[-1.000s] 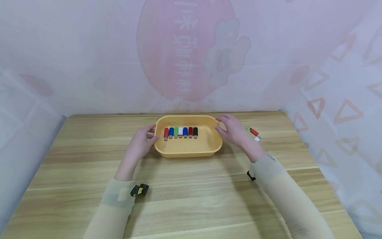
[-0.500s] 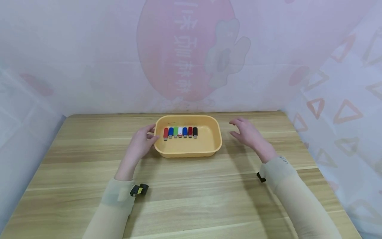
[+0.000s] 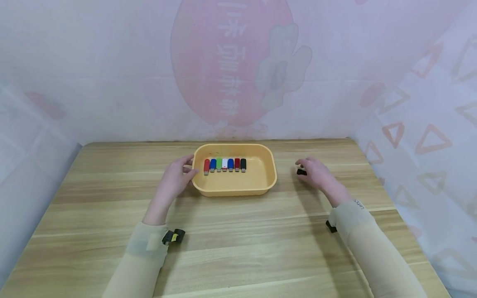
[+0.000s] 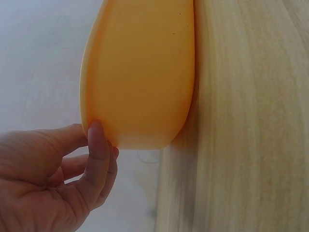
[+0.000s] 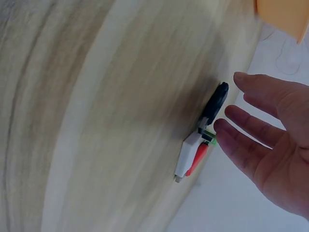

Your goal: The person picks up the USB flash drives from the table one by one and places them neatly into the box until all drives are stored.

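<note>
A yellow tray (image 3: 270, 171) sits mid-table with a row of several coloured USB sticks (image 3: 223, 164) inside. My left hand (image 3: 188, 167) rests against the tray's left end. In the left wrist view its thumb (image 4: 98, 145) lies straight on the tray's outer wall (image 4: 140, 72), with the other fingers loosely curled behind. My right hand (image 3: 303, 165) is open to the right of the tray, fingers straight. It hovers over a small cluster of loose sticks: a black stick (image 5: 216, 102), a white stick (image 5: 187, 155), a red stick (image 5: 198, 158) and a green stick (image 5: 208, 135). One fingertip (image 5: 221, 128) is at the green stick.
The wooden table (image 3: 238, 240) ends at a printed curtain wall (image 3: 238, 74) behind and a curtain on the right. Small black clips of the wrist cameras sit at both sleeves. Only the black stick (image 3: 301, 171) shows beside my right hand in the head view.
My right hand left the tray's right end, moved right and came down over the loose sticks on the table. The left hand and the tray stayed put.
</note>
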